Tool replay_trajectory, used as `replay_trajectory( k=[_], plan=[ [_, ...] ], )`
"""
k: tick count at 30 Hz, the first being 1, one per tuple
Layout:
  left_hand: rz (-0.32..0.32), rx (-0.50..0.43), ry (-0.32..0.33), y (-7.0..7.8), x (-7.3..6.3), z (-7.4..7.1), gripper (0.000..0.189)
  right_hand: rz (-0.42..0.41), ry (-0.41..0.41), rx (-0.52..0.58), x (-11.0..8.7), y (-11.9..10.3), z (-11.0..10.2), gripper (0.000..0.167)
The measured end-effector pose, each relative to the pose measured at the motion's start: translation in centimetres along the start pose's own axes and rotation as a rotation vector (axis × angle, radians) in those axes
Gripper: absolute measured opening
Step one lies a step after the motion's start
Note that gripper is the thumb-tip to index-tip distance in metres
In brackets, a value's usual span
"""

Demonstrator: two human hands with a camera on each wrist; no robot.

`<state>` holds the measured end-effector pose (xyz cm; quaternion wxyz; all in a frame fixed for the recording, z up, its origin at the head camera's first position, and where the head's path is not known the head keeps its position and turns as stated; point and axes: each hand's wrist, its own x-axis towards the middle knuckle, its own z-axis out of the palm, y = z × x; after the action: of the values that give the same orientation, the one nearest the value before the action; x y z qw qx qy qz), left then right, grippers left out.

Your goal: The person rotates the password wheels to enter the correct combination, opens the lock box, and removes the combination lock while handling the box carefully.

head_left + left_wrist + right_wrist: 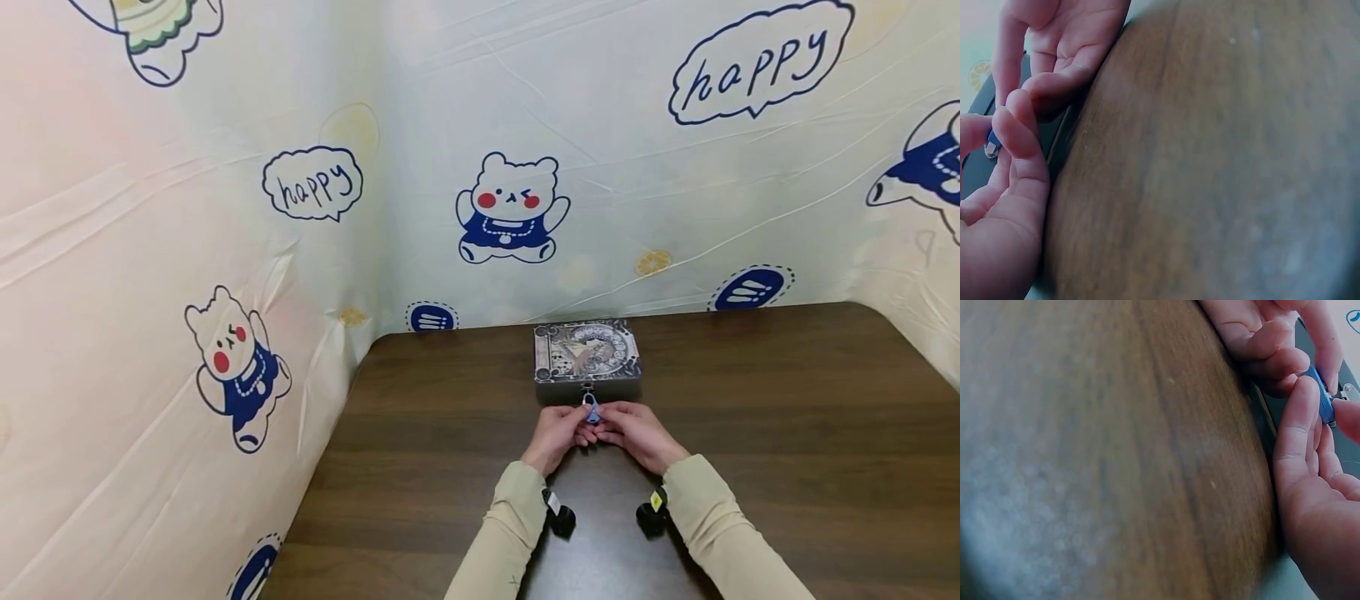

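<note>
A dark box (587, 354) with an ornate printed lid lies closed near the table's back edge. At the metal clasp (588, 387) on its front is a small blue padlock (592, 411). My left hand (553, 435) pinches the padlock from the left, thumb on top. From the other side my right hand (639, 433) holds it between thumb and fingers. In the right wrist view the blue padlock body (1325, 400) shows between the fingertips, beside the box's clasp. Only a sliver of the padlock (994, 139) appears in the left wrist view; fingers hide the rest.
The brown wooden table (787, 433) extends to both sides of the box. Behind it and to the left hangs a pale cloth (420, 167) printed with bears. Black wrist cameras (561, 518) sit at the inner sides of both sleeves.
</note>
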<state>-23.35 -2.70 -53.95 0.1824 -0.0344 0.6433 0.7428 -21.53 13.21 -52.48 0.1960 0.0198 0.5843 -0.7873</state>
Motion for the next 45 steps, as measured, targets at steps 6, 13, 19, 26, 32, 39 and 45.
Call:
replay_trajectory(
  k=[6, 13, 19, 26, 32, 39, 45],
  plan=[
    [0.012, -0.005, 0.008, 0.00, 0.01, 0.17, 0.023, -0.004, -0.004, -0.011, 0.02, 0.03, -0.08, 0.034],
    [0.008, -0.008, 0.014, -0.11, 0.04, 0.11, 0.023, -0.006, -0.008, -0.020, 0.11, 0.16, -0.11, 0.034],
    [0.008, -0.008, 0.014, -0.13, 0.03, 0.06, 0.021, -0.008, -0.007, -0.017, 0.09, 0.17, -0.07, 0.031],
    [0.012, -0.003, 0.017, 0.02, -0.27, 0.12, 0.022, -0.005, -0.007, -0.010, -0.06, 0.11, 0.06, 0.031],
    [0.010, -0.006, 0.012, 0.18, -0.37, 0.17, 0.021, -0.007, 0.000, -0.011, -0.15, 0.00, 0.11, 0.031],
    [0.001, -0.027, 0.003, 0.05, -0.20, 0.12, 0.017, 0.002, 0.008, -0.015, -0.14, 0.04, 0.16, 0.028],
    [0.005, -0.023, 0.008, -0.01, -0.19, 0.10, 0.017, -0.007, 0.004, -0.016, -0.14, 0.04, 0.15, 0.030]
  ],
)
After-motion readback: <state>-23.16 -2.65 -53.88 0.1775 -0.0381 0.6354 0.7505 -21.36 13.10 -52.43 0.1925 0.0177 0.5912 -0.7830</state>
